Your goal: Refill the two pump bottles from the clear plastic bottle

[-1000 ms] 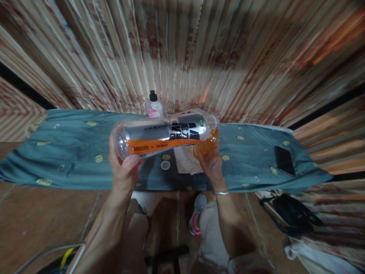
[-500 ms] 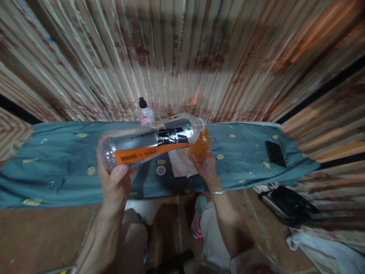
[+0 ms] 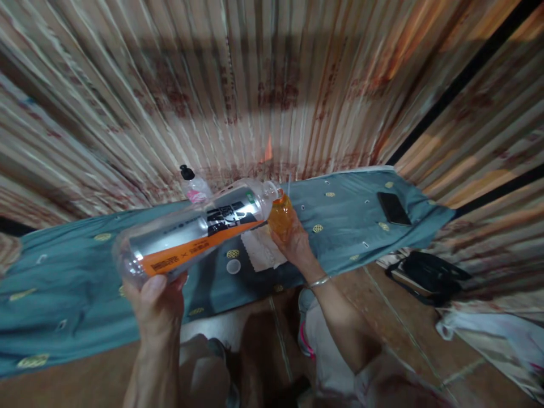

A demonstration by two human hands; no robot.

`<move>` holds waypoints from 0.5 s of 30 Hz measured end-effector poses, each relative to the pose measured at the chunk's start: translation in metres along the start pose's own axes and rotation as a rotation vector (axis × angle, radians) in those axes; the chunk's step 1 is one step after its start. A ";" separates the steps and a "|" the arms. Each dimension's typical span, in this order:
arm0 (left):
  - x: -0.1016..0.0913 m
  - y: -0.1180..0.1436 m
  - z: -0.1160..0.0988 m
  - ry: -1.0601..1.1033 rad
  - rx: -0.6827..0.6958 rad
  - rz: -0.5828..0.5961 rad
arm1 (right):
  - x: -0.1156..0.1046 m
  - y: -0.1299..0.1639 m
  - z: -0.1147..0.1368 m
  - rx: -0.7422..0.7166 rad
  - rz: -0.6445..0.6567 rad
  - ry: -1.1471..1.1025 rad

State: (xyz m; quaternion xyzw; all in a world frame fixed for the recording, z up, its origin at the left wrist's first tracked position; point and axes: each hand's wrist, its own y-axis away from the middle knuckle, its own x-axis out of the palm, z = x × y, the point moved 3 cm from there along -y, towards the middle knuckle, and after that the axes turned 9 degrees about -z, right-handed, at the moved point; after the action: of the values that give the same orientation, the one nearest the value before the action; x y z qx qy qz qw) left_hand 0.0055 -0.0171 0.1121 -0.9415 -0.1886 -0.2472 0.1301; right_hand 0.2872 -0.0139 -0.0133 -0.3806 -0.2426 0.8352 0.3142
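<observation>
My left hand (image 3: 155,306) is closed around the base of a large clear plastic bottle (image 3: 187,226) with a silver, black and orange label. The bottle lies tilted in the air, its open mouth to the right. My right hand (image 3: 293,241) grips a small orange container (image 3: 280,215) whose top is beside the bottle's mouth; whether liquid passes between them I cannot make out. Under the hands, a white cloth (image 3: 260,249) lies on the teal table cover (image 3: 331,243). A small round clear cap (image 3: 233,267) rests left of the cloth.
A small bottle with a black top (image 3: 195,187) stands at the back, behind the large bottle. On the right of the table lies a dark phone (image 3: 394,208). A black bag (image 3: 429,276) is on the right below the table, and a pleated curtain (image 3: 255,85) hangs behind.
The view has turned, so the table now slants and things have shifted. The large bottle's base sits lower in view, its mouth still at the orange container. Both hands keep their hold.
</observation>
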 end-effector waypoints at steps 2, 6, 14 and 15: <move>0.001 -0.001 0.000 0.003 0.003 -0.007 | -0.001 -0.001 0.001 0.029 -0.021 -0.008; 0.003 -0.001 -0.002 0.006 -0.015 -0.023 | 0.000 -0.001 0.002 0.039 -0.020 -0.010; 0.006 0.001 -0.005 -0.014 -0.039 -0.051 | 0.003 0.002 -0.001 0.011 -0.034 0.017; 0.007 0.001 -0.005 -0.011 -0.037 -0.047 | 0.004 0.002 -0.001 0.012 -0.030 0.013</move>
State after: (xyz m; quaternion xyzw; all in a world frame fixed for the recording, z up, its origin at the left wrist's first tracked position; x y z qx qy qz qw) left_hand 0.0090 -0.0181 0.1198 -0.9403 -0.2070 -0.2485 0.1057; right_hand 0.2859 -0.0122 -0.0167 -0.3806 -0.2413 0.8292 0.3306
